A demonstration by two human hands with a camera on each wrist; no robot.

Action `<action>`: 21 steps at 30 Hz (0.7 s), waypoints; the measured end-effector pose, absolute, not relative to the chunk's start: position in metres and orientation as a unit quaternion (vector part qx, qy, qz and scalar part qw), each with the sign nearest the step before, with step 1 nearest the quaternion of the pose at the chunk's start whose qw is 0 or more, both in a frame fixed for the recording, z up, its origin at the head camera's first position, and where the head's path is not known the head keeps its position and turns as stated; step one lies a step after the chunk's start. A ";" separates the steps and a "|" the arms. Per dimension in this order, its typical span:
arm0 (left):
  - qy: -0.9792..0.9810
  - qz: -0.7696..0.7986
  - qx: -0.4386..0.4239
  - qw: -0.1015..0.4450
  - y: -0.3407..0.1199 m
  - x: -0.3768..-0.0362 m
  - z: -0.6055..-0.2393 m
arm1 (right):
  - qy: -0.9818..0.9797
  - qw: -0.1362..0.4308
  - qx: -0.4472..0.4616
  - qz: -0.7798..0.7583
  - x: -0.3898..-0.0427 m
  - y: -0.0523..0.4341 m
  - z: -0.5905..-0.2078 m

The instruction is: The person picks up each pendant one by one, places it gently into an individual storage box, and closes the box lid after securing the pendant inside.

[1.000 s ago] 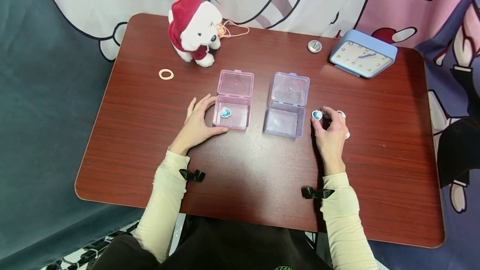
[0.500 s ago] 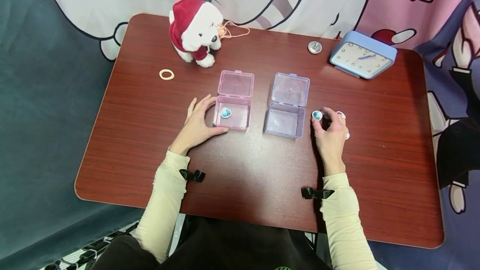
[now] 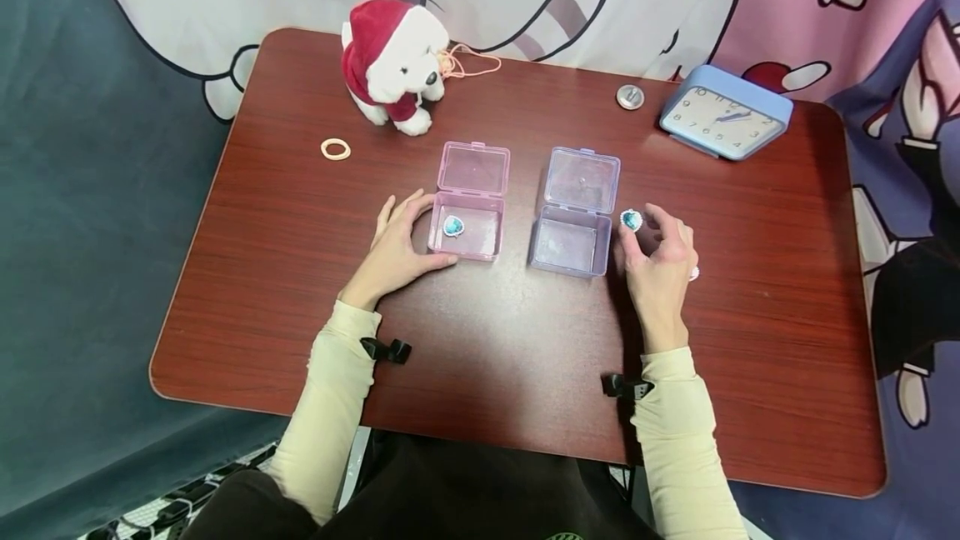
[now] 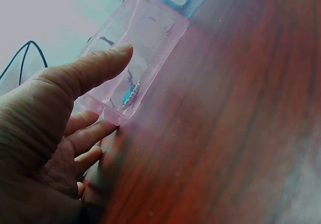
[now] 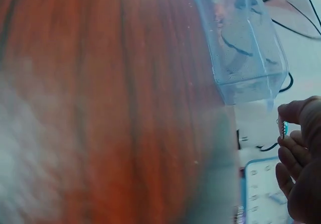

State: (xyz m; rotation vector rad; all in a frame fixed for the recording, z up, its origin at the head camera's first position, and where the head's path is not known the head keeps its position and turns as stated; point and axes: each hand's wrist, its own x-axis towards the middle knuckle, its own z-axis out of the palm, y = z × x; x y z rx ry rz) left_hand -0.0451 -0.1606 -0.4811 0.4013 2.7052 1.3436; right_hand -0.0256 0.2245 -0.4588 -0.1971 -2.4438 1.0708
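Observation:
My left hand steadies the pink clear plastic box at its left end, thumb along the front wall and fingers at the side. The box's lid is up. In it lies a small turquoise ornament with a white beaded rim. My right hand pinches a matching turquoise ornament between thumb and finger, just right of the blue clear plastic box. That box also has its lid raised. In the right wrist view the pinched ornament appears edge-on, above the table.
Another white-rimmed piece peeks out beside my right hand, mostly hidden. Toward the back are a plush dog, a cream ring, a round silver piece and a blue clock.
My right hand has raised the ornament from the table and shifted it slightly left, toward the blue box. The left hand stays at the pink box.

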 end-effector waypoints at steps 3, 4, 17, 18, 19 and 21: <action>0.887 0.440 0.133 0.047 -0.161 -0.045 -0.481 | -0.888 0.237 -0.059 0.390 -0.026 0.217 -0.450; 0.887 0.439 0.133 0.047 -0.161 -0.045 -0.481 | -0.887 0.239 -0.054 0.390 -0.026 0.215 -0.448; 0.884 0.444 0.137 0.052 -0.161 -0.045 -0.480 | -0.891 0.230 0.002 0.392 -0.031 0.184 -0.444; 0.884 0.445 0.137 0.052 -0.162 -0.045 -0.480 | -0.891 0.228 0.007 0.394 -0.031 0.181 -0.443; 0.884 0.444 0.137 0.053 -0.162 -0.045 -0.480 | -0.890 0.227 0.012 0.395 -0.032 0.177 -0.443; 0.884 0.445 0.136 0.054 -0.162 -0.045 -0.480 | -0.889 0.225 0.024 0.398 -0.032 0.170 -0.443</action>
